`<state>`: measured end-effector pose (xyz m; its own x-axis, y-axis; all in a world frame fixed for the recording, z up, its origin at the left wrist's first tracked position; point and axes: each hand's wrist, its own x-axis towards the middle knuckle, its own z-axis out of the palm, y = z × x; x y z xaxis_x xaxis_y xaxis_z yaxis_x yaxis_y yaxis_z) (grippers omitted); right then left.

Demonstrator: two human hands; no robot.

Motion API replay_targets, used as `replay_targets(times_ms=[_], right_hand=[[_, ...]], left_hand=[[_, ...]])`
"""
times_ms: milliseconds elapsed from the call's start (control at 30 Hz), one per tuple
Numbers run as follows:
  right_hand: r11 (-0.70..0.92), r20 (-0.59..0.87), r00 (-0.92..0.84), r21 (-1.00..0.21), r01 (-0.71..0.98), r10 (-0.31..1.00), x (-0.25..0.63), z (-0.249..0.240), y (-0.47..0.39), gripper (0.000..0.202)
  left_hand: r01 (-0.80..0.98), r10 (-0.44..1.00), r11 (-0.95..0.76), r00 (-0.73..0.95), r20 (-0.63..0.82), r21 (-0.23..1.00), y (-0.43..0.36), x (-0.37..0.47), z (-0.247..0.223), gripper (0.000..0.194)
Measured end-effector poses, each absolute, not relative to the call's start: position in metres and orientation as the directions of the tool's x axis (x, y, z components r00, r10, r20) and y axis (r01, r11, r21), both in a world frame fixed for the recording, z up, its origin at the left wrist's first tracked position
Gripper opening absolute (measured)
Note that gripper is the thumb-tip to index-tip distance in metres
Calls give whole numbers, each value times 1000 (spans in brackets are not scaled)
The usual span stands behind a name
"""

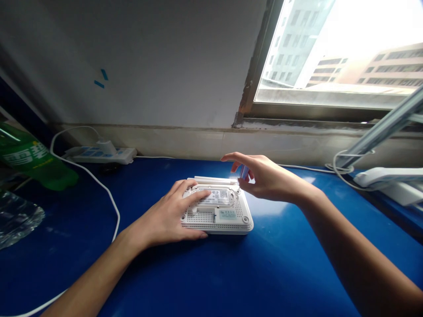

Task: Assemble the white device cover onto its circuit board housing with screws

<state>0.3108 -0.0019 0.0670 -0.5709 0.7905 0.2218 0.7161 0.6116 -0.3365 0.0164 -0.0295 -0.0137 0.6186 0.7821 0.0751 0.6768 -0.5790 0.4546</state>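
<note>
A white router point(233, 225) lies on the blue table with its vented, labelled underside facing up. Spread across its left side, my left hand point(168, 215) grips it, thumb along the near edge and fingers over the label and far edge. My right hand point(264, 176) pinches the purple-blue handle of a screwdriver point(244, 171) above the router's far right corner. The tool stands nearly upright, its thin shaft reaching down to the round screw hole there. Whether the tip sits in a screw is too small to tell.
A power strip point(125, 155) with a white plug stands by the wall, and its white cable point(114, 202) loops down the left. Green bottle point(33, 158) and clear plastic bottle point(20, 220) lie far left. A metal lamp arm point(380, 127) and white base point(390, 178) occupy the right.
</note>
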Motion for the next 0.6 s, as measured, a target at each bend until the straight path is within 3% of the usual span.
replay_targets(times_ms=[167, 267, 367, 500, 600], right_hand=[[589, 236, -540, -290, 754, 808, 312, 69, 0, 21], [584, 231, -536, -334, 740, 812, 313, 70, 1, 27], [610, 209, -575, -349, 712, 791, 314, 72, 0, 56], [565, 189, -532, -298, 770, 825, 317, 68, 1, 42], [545, 180, -514, -297, 784, 838, 320, 63, 4, 57]], left_hand=[[682, 782, -581, 619, 73, 445, -30, 17, -14, 93], [684, 782, -582, 620, 70, 440, -30, 17, -13, 93], [678, 778, -585, 624, 72, 445, -30, 17, -13, 94], [675, 779, -585, 623, 77, 450, -30, 16, -14, 93], [677, 782, -579, 619, 75, 454, -30, 16, -14, 94]])
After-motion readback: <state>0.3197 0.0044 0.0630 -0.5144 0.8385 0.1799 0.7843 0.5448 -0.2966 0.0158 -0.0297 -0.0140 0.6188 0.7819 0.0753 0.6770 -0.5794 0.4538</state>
